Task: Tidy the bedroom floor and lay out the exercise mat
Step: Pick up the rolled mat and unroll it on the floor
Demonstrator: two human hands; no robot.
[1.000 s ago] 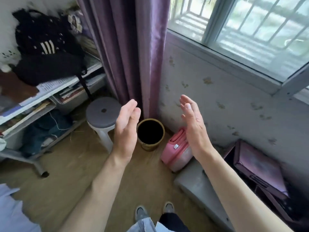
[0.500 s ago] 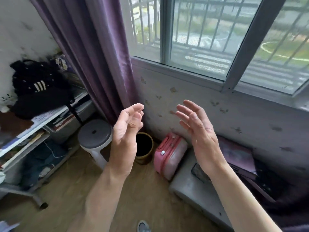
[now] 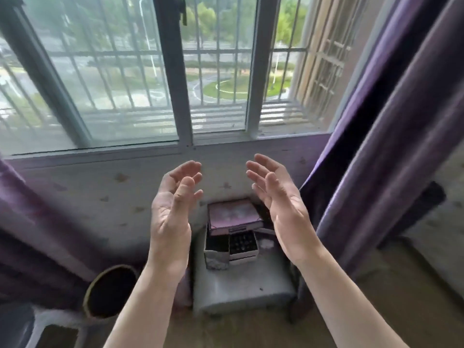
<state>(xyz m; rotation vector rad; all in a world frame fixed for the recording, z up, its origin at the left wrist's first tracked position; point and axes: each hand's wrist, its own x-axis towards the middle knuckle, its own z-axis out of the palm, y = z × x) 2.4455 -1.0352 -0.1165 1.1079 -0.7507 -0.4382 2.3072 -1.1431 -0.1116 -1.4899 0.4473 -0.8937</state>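
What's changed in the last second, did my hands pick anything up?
No. The view swung right and upward, from the shelf corner to the window; the round bin slid to lower left. Left hand and right hand stayed raised, open and empty, palms facing each other.

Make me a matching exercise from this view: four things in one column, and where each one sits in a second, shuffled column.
Things:
1. left hand
2. bin
3. boxes
4. right curtain

Places:
A. stacked on the grey stool
B. far right, beside the window
C. raised, open, palm facing the right hand
D. on the floor, lower left

Pairs: 1-C, 2-D, 3-A, 4-B
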